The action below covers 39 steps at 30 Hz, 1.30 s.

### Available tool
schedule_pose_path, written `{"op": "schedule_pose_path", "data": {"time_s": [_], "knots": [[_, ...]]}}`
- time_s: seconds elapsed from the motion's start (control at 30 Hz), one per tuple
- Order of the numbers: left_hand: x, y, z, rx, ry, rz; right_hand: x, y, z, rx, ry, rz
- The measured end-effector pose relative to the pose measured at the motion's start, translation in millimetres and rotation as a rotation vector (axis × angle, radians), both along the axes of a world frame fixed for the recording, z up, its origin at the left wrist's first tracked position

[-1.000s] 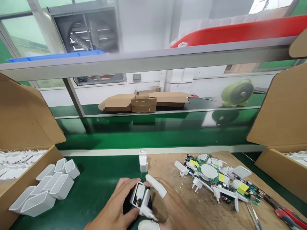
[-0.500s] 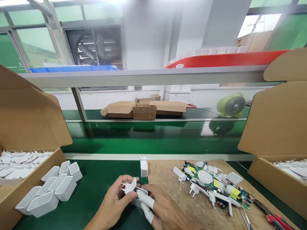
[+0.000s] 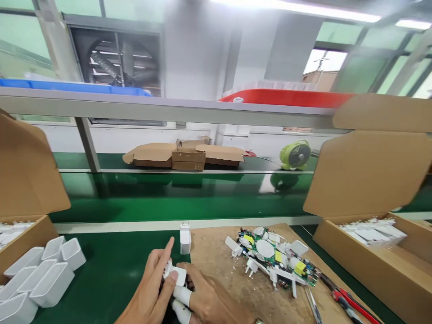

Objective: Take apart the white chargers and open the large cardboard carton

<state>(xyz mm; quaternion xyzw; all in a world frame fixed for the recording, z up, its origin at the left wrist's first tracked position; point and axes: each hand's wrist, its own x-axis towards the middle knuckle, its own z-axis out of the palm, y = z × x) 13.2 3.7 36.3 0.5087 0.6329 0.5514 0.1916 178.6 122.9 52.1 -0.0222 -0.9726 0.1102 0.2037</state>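
Between my two hands is a white plastic plug-in charger piece, partly hidden by the fingers. My left hand presses it with the thumb, while the index finger points up and away. My right hand grips its near right side, and white finger covers sit on two of its fingers. Just beyond the hands, a white charger stands upright with its prongs up. To the left lie several open white plastic casings, grouped together on the green table.
On the brown board lies a pile of circuit boards and white plug parts, with tweezers and red-handled pliers beside it. Open cardboard boxes of white parts flank both sides, the right box nearer the pliers. A green fan stands behind.
The view has swung right, so the scene sits further left. My left index finger has straightened upward, and the prongs once seen at the left fingers are now hidden.
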Motion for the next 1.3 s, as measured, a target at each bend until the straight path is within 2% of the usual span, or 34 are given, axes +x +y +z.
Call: {"op": "schedule_pose_path", "data": {"time_s": [0.13,0.2,0.27,0.37,0.47,0.53,0.63,0.73,0.8,0.87,1.0,1.13,1.23,1.3], "knots": [[-7.1,2.2,0.6,-0.087,-0.014,-0.138,-0.3,-1.8,-11.2,0.048,-0.008,-0.043],[-11.4,2.8,-0.5,-0.114,0.003,-0.145,-0.7,-1.9,-14.5,0.046,-0.041,-0.048],[-15.5,1.9,-2.4,-0.102,0.008,-0.088,-0.2,-1.7,-12.8,0.028,-0.063,-0.045],[-21.4,-3.0,-3.2,-0.061,-0.014,0.070,2.7,-1.1,-1.8,-0.040,-0.011,-0.040],[-25.5,-9.6,0.5,-0.026,-0.034,0.236,6.1,-1.1,7.4,-0.082,0.118,-0.048],[-26.6,-13.1,4.2,0.026,0.004,0.277,6.8,-1.7,6.7,-0.115,0.082,-0.044],[-25.3,-15.7,8.4,0.099,0.191,0.145,5.9,-3.3,-1.3,-0.173,-0.050,-0.044],[-20.5,-16.0,7.8,0.151,0.348,-0.016,5.3,-3.5,-10.2,-0.168,-0.049,-0.051],[-16.9,-15.9,5.2,0.166,0.375,-0.066,5.8,-2.5,-15.6,-0.153,-0.027,-0.040],[-14.4,-16.4,2.4,0.136,0.374,-0.064,6.5,-1.5,-20.7,-0.158,0.034,-0.061],[-11.7,-19.1,0.2,0.039,0.313,0.021,6.7,-1.5,-25.8,-0.220,0.126,-0.141],[-10.7,-19.9,0.9,0.029,0.251,0.011,5.1,-3.9,-19.2,-0.267,0.059,-0.068],[-10.7,-19.1,-2.3,0.017,0.252,-0.007,0.8,-4.9,-13.2,-0.414,0.073,-0.091],[-8.9,-18.7,-7.0,0.036,0.276,-0.025,-3.8,-5.0,-11.7,-0.730,0.124,-0.121]]}}
